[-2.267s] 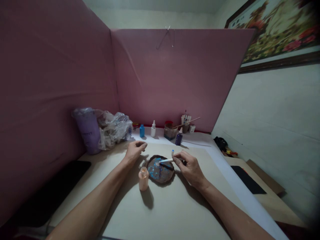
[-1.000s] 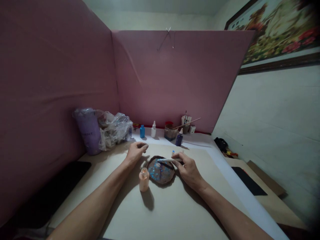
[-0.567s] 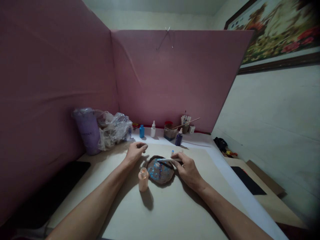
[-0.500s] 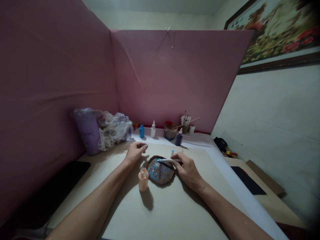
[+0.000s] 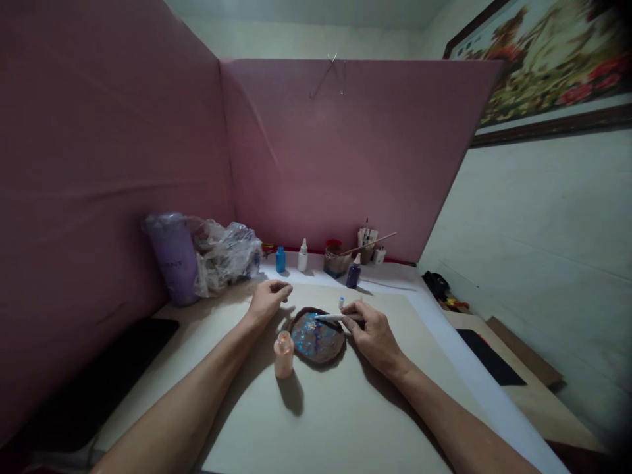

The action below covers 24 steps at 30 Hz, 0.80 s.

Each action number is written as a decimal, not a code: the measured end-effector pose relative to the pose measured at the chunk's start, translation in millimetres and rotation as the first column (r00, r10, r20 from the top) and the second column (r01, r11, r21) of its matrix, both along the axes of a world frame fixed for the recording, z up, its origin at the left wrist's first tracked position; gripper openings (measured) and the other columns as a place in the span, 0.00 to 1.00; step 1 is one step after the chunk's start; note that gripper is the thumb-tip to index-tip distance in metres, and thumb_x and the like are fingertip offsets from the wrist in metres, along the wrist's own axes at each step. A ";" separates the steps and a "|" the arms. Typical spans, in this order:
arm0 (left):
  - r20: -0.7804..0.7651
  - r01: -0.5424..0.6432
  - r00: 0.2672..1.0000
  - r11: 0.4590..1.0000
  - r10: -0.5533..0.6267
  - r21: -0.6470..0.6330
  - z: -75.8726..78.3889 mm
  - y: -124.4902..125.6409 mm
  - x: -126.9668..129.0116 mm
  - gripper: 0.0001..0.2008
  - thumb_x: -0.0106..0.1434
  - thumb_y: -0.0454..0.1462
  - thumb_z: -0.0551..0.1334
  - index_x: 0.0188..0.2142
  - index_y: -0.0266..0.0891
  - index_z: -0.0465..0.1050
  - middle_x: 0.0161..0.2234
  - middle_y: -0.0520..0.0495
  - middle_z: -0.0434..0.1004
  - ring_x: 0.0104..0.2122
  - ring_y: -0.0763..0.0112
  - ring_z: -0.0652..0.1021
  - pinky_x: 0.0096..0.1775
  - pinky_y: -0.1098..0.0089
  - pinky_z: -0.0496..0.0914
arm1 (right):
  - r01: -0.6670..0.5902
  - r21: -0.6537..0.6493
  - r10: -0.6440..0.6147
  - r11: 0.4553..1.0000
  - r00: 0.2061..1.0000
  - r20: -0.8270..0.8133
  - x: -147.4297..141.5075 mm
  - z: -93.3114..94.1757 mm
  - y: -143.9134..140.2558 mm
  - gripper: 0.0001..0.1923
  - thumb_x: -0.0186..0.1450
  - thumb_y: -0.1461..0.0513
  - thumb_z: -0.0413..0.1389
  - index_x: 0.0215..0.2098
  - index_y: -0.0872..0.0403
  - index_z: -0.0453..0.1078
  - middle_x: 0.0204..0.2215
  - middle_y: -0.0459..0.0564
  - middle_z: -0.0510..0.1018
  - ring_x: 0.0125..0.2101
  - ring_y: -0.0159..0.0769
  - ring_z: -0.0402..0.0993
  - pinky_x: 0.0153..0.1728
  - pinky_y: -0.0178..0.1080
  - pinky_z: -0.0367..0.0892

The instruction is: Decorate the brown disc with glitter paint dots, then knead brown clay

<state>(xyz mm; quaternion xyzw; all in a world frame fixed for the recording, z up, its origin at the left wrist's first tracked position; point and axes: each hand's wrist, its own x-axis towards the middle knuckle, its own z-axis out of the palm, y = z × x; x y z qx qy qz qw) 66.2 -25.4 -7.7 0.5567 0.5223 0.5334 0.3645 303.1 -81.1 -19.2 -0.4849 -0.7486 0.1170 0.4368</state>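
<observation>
on the table point(image 5: 345, 421), a round dish point(image 5: 316, 336) part-covered in blue and purple, bare brown at the rim; peach bottle point(image 5: 283, 355) touching; right hand point(image 5: 372, 332) pinching a white applicator pen point(image 5: 336, 317); left hand point(image 5: 267, 299) loosely curled, empty.

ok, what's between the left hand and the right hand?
Head view: the round dish with blue specks lies between left hand and right hand, the white pen reaching over it.

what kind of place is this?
Likely a home craft corner: a table screened by pink boards, small paint bottles and a jar of brushes at the back, a framed picture on the wall.
</observation>
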 end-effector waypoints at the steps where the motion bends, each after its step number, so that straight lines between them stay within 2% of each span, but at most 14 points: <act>1: -0.002 0.000 1.000 1.000 0.000 0.007 -0.2 0.3 0.1 0.17 0.46 0.46 0.65 0.28 0.33 0.76 0.21 0.48 0.72 0.23 0.72 0.70 0.25 0.71 0.65 | 0.000 0.002 0.000 1.000 1.000 0.000 0.1 0.3 -0.3 0.02 0.62 0.65 0.54 0.33 0.53 0.69 0.31 0.48 0.77 0.33 0.38 0.73 0.36 0.38 0.64; 9: -0.023 -0.003 1.000 1.000 0.003 -0.001 0.2 0.3 -0.1 0.16 0.47 0.46 0.65 0.27 0.34 0.75 0.19 0.49 0.71 0.20 0.75 0.67 0.23 0.72 0.63 | 0.006 0.012 -0.006 1.000 1.000 -0.012 -0.9 0.6 -1.2 0.02 0.62 0.65 0.54 0.32 0.53 0.68 0.31 0.48 0.76 0.32 0.38 0.73 0.36 0.38 0.65; 24: 0.001 0.015 1.000 1.000 -0.015 0.002 -2.1 1.2 -0.1 0.15 0.47 0.45 0.64 0.27 0.33 0.75 0.19 0.50 0.70 0.21 0.74 0.68 0.23 0.72 0.63 | -0.005 0.025 0.005 1.000 1.000 -0.008 -1.5 0.2 0.5 0.02 0.62 0.65 0.53 0.32 0.53 0.68 0.31 0.49 0.76 0.33 0.38 0.73 0.36 0.39 0.65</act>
